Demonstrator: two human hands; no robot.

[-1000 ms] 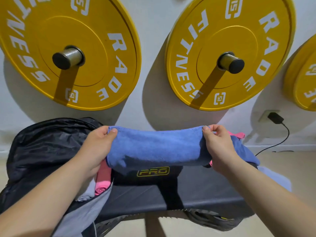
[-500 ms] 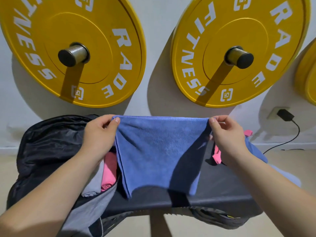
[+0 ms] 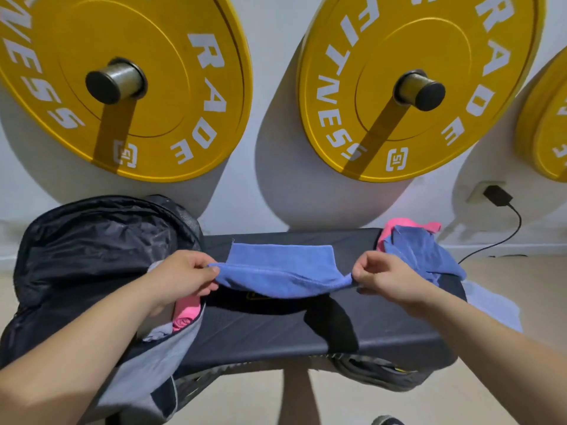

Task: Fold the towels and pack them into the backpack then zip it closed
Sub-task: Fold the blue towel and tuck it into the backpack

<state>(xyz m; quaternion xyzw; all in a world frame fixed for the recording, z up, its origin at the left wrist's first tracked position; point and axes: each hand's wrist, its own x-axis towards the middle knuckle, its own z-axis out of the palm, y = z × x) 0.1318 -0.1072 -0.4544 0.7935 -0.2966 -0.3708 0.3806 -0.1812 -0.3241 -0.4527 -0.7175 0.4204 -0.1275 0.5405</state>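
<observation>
Blue towel (image 3: 280,273): we pinch its near edge, left hand (image 3: 181,279) and right hand (image 3: 386,279) closed on the corners, over the bench (image 3: 306,326).
Risk: a slipping corner skews our fold.
Backpack (image 3: 92,246): open at left, partly packed.
Unfolded towels (image 3: 417,250): near the bench edge, may slide off.

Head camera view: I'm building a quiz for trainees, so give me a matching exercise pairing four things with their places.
1. blue microfibre towel
2. rolled pink towel
3. crumpled pink and blue towels
4. yellow round weight plates

A. on the wall
B. inside the open black backpack
C. held by left hand and right hand
D. on the bench's right end

Pairs: 1-C, 2-B, 3-D, 4-A
</observation>
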